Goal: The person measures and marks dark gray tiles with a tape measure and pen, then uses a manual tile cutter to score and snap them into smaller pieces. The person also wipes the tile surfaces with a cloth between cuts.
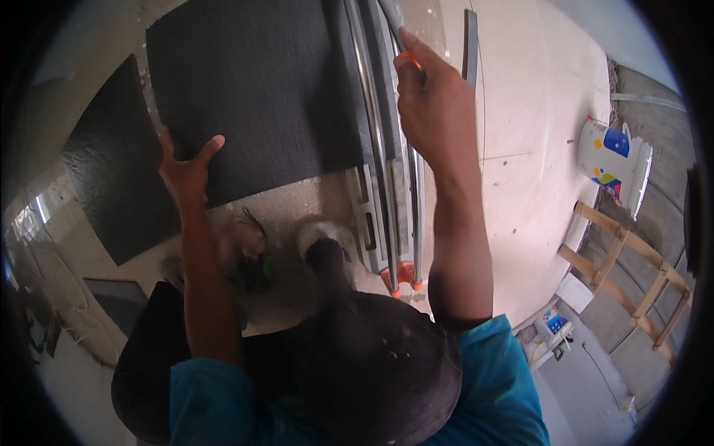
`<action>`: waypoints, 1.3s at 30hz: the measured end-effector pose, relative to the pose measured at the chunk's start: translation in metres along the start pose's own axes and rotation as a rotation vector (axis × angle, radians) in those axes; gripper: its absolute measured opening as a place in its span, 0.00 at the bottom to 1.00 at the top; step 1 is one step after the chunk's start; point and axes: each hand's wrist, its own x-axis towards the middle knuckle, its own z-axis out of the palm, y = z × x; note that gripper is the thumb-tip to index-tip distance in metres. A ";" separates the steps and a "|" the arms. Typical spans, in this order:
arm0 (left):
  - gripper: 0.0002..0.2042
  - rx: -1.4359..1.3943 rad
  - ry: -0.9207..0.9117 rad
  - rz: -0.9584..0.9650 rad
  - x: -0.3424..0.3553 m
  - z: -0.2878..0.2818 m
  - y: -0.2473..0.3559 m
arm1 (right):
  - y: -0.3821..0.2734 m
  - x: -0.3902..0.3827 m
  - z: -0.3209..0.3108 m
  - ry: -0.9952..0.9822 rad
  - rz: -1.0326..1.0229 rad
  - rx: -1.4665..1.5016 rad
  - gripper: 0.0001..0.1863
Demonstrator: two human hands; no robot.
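Note:
A large dark grey tile [249,82] lies on a manual tile cutter with steel rails [381,182] and an orange end piece [405,276]. My left hand [186,167] rests on the tile's lower left, thumb stretched out over its surface and fingers at the left edge. My right hand [435,100] is wrapped round the cutter's grey-and-orange handle at the upper middle. Another dark tile piece [100,171] lies just left of the large tile. My knee and foot in black are below, partly hiding the floor.
A white bucket with coloured label [613,163] and a wooden ladder-like frame [625,267] are on the right, beside a pale board surface [520,134]. A smaller container [550,323] sits at lower right. A dark offcut [115,305] and cables lie at the left.

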 end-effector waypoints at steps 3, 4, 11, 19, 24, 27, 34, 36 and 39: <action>0.55 0.017 0.011 -0.072 -0.003 -0.002 0.008 | -0.008 0.004 -0.004 -0.063 0.067 -0.004 0.18; 0.55 0.004 0.015 -0.049 -0.002 -0.003 0.003 | -0.010 0.005 -0.006 -0.074 0.078 -0.020 0.18; 0.57 -0.020 0.014 0.010 -0.001 -0.008 -0.003 | -0.005 0.049 0.015 -0.067 -0.029 -0.143 0.18; 0.59 0.024 0.024 0.035 0.009 0.004 -0.026 | -0.003 0.057 0.037 0.018 0.038 -0.042 0.19; 0.57 0.073 0.025 -0.066 0.000 -0.002 -0.004 | -0.006 0.057 0.028 0.037 0.037 -0.026 0.19; 0.58 0.047 0.028 -0.012 0.004 0.002 -0.007 | -0.005 0.056 0.030 0.057 0.031 -0.019 0.19; 0.57 0.036 0.041 -0.049 0.002 0.000 -0.005 | -0.009 0.053 0.026 -0.004 0.056 -0.024 0.19; 0.57 0.019 0.033 -0.056 0.002 -0.001 -0.004 | -0.011 0.052 0.019 -0.014 0.044 -0.033 0.19; 0.57 0.033 0.049 -0.018 0.005 0.002 -0.012 | -0.007 0.055 0.021 0.023 -0.009 -0.040 0.19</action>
